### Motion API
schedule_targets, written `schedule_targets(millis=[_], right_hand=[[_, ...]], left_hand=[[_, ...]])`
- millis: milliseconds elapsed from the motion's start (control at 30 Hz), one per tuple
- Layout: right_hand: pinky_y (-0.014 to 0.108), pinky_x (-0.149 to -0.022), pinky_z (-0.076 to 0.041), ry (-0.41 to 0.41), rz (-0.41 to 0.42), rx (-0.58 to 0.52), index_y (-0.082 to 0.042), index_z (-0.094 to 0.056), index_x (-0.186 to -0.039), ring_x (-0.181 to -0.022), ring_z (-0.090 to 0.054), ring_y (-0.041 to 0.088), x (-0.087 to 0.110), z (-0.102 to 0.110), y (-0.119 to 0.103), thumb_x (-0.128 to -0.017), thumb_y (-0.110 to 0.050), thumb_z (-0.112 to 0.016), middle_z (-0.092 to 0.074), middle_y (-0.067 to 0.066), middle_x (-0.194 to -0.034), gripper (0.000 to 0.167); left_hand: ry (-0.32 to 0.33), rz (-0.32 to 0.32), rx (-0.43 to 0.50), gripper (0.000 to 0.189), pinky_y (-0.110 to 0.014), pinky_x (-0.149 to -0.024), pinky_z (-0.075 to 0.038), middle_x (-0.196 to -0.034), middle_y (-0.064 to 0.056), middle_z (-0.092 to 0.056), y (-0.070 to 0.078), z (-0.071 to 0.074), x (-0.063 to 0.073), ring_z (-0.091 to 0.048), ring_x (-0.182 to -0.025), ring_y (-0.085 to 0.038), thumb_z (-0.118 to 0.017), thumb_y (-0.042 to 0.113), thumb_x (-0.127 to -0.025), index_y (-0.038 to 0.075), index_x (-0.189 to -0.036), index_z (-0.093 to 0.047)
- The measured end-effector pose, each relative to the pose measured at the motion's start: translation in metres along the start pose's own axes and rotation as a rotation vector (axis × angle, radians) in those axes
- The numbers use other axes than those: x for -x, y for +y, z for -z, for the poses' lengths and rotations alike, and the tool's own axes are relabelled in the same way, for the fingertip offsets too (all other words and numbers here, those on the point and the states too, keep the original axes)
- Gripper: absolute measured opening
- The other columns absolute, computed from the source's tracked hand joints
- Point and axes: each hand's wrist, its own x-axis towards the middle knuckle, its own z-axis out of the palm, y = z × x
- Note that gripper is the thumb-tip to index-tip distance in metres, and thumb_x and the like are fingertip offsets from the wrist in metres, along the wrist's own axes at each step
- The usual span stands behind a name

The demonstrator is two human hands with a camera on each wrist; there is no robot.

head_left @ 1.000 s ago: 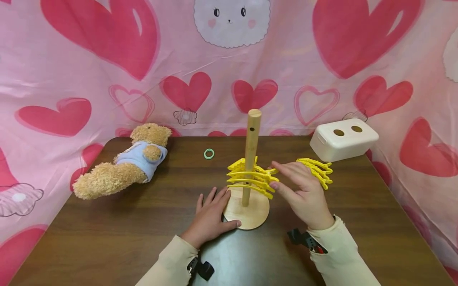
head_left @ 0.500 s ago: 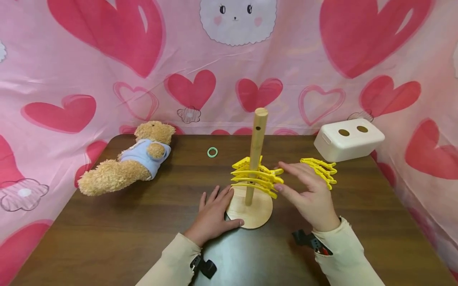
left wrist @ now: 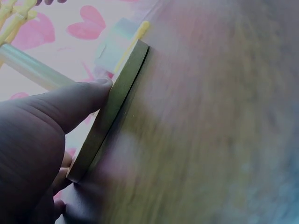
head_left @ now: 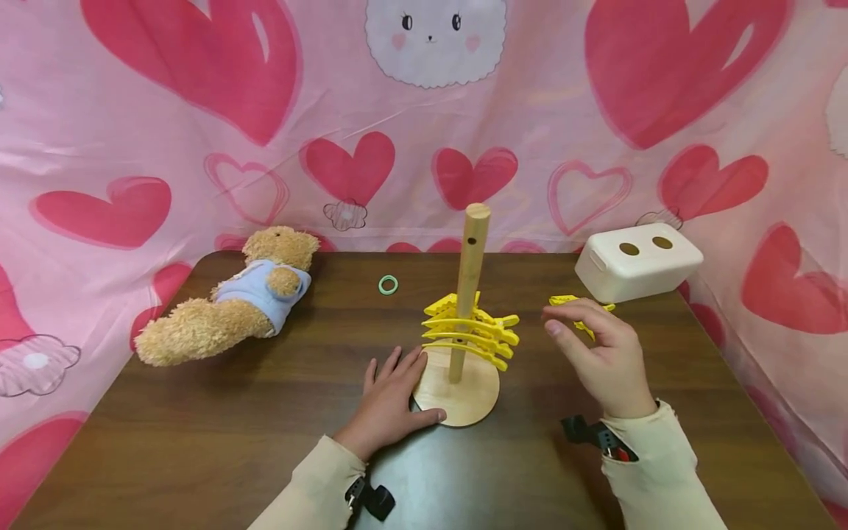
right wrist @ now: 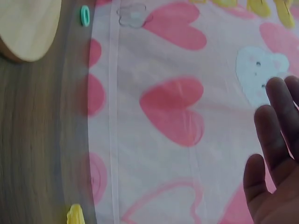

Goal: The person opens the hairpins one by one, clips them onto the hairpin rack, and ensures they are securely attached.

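A wooden stand has an upright post [head_left: 471, 258] on a round base [head_left: 460, 401]. Several yellow clips [head_left: 486, 335] are clamped on the lower half of the post, sticking out to its right. My left hand [head_left: 387, 408] lies at the base's left side with fingers spread; in the left wrist view its thumb [left wrist: 88, 98] presses on the base near the rim [left wrist: 117, 93]. My right hand [head_left: 606, 361] hovers right of the post, apart from the clips, with nothing between fingers and thumb. It partly hides more yellow clips [head_left: 563, 300] lying behind it on the table.
A teddy bear [head_left: 265, 294] in a blue top lies at the left. Toward the back are a green ring [head_left: 388, 285] and, at the right, a white box [head_left: 639, 269] with two holes. Behind the brown table [head_left: 218, 434] hangs a pink heart-patterned cloth [head_left: 424, 118].
My right hand has let go of a yellow clip on the post and moved right, now covering part of the loose clips. The left hand has stayed at the base.
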Motion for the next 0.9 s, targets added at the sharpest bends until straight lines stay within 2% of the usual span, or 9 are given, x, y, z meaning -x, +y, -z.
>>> schedule_targets(millis=[133, 300, 433, 533, 600, 667, 767, 900], right_hand=[[0.015, -0.087, -0.047, -0.013, -0.094, 0.039, -0.007, -0.077, -0.106, -0.097, -0.063, 0.006, 0.000, 0.004, 0.003, -0.085, -0.003, -0.079, -0.073, 0.001, -0.103, 0.022], [0.013, -0.088, -0.044, -0.053, -0.125, 0.130, -0.011, -0.077, -0.104, -0.097, -0.061, 0.004, -0.002, 0.010, 0.010, -0.086, -0.011, -0.080, -0.073, 0.001, -0.104, 0.018], [0.010, -0.085, -0.043, -0.079, -0.151, 0.176, -0.010, -0.077, -0.106, -0.095, -0.059, 0.003, -0.002, 0.014, 0.016, -0.089, -0.016, -0.079, -0.073, 0.000, -0.104, 0.018], [0.010, -0.081, -0.044, -0.094, -0.165, 0.192, -0.008, -0.076, -0.106, -0.094, -0.059, 0.004, -0.003, 0.017, 0.021, -0.090, -0.019, -0.077, -0.073, 0.002, -0.105, 0.020], [0.010, -0.078, -0.044, -0.097, -0.177, 0.203, -0.009, -0.076, -0.106, -0.091, -0.058, 0.005, -0.004, 0.018, 0.026, -0.091, -0.021, -0.077, -0.073, 0.003, -0.104, 0.019], [0.012, -0.075, -0.045, -0.098, -0.194, 0.215, -0.009, -0.076, -0.105, -0.088, -0.058, 0.005, -0.004, 0.020, 0.031, -0.092, -0.023, -0.076, -0.073, 0.004, -0.102, 0.019], [0.015, -0.072, -0.046, -0.103, -0.233, 0.230, -0.011, -0.076, -0.105, -0.085, -0.058, 0.006, -0.004, 0.024, 0.041, -0.092, -0.027, -0.075, -0.073, 0.005, -0.101, 0.021], [0.015, -0.069, -0.047, -0.113, -0.284, 0.243, -0.010, -0.076, -0.108, -0.082, -0.058, 0.010, -0.003, 0.031, 0.054, -0.093, -0.030, -0.074, -0.073, 0.006, -0.103, 0.025]], left_hand=[[-0.006, 0.000, -0.002, 0.099, -0.066, -0.114, 0.001, -0.164, -0.003, -0.029, -0.002, 0.000, 0.001, -0.012, -0.153, -0.034, -0.073, 0.063, -0.081, 0.015, -0.158, -0.033], [0.008, -0.004, -0.012, 0.099, -0.066, -0.114, -0.002, -0.163, -0.002, -0.031, -0.001, -0.001, 0.001, -0.015, -0.152, -0.034, -0.073, 0.064, -0.080, 0.016, -0.158, -0.035], [0.064, -0.005, -0.098, 0.101, -0.061, -0.105, -0.021, -0.160, 0.001, -0.037, 0.001, 0.000, 0.002, -0.032, -0.143, -0.030, -0.073, 0.071, -0.076, 0.018, -0.155, -0.041], [0.093, 0.002, -0.155, 0.102, -0.051, -0.090, -0.032, -0.158, 0.002, -0.041, 0.001, 0.001, 0.002, -0.045, -0.122, -0.025, -0.073, 0.075, -0.072, 0.019, -0.153, -0.045], [0.092, 0.002, -0.166, 0.103, -0.048, -0.090, -0.036, -0.157, 0.001, -0.042, 0.001, 0.002, 0.001, -0.049, -0.114, -0.025, -0.071, 0.077, -0.072, 0.018, -0.153, -0.046], [0.086, -0.002, -0.161, 0.103, -0.048, -0.093, -0.042, -0.157, -0.001, -0.042, 0.001, 0.002, 0.000, -0.053, -0.114, -0.027, -0.070, 0.077, -0.073, 0.017, -0.153, -0.046], [0.072, 0.009, -0.155, 0.103, -0.049, -0.095, -0.047, -0.158, -0.001, -0.041, 0.000, 0.002, -0.001, -0.055, -0.125, -0.032, -0.070, 0.077, -0.073, 0.017, -0.153, -0.044], [0.048, 0.040, -0.132, 0.103, -0.051, -0.088, -0.049, -0.160, 0.002, -0.038, 0.000, 0.003, -0.001, -0.058, -0.126, -0.032, -0.072, 0.076, -0.073, 0.019, -0.154, -0.043]])
